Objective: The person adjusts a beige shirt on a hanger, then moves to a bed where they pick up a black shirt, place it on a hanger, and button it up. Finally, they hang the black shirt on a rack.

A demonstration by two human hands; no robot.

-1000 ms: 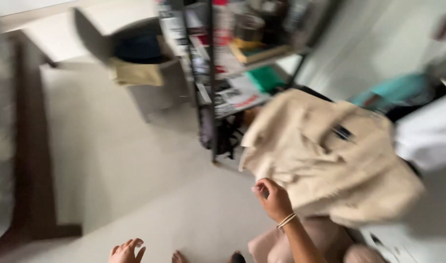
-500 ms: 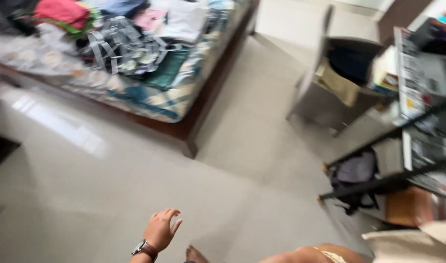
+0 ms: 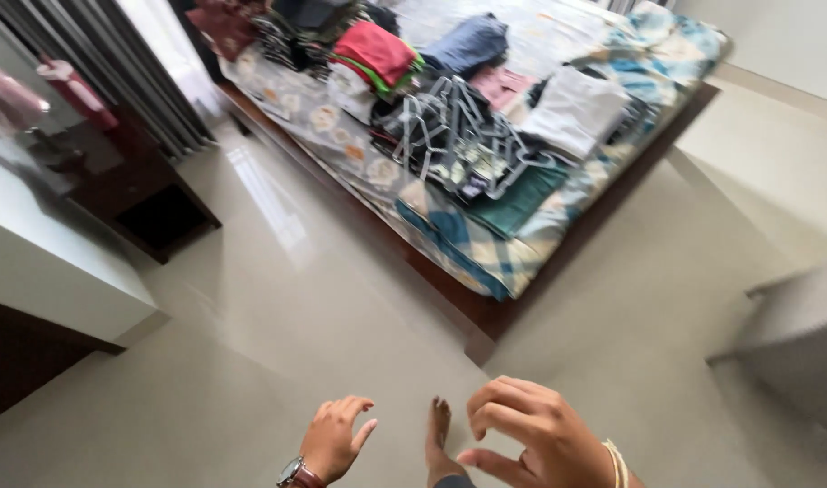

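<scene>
**Both hands empty, laundry on the bed not yet touched**

Head view: the person stands on the pale tiled floor point(image 3: 278, 298) short of the bed point(image 3: 485, 316). The left hand point(image 3: 334, 438), with a wristwatch, hangs loosely spread and holds nothing. The right hand point(image 3: 535, 438), wearing thin bangles, has its fingers curled but apart, and it too is empty. A bare foot point(image 3: 439, 434) shows between them.

Nothing is in hand, so the work with the clothes looks barely begun. The bundle of grey hangers point(image 3: 458, 136) lies mid-bed, its long axis running from the bed's near corner toward the far left end. A folded green cloth point(image 3: 517, 194) lies just beside it on the near side, a red folded garment point(image 3: 373, 50) farther up the bed. Left of the bed stands a dark bedside table point(image 3: 142, 194).
</scene>
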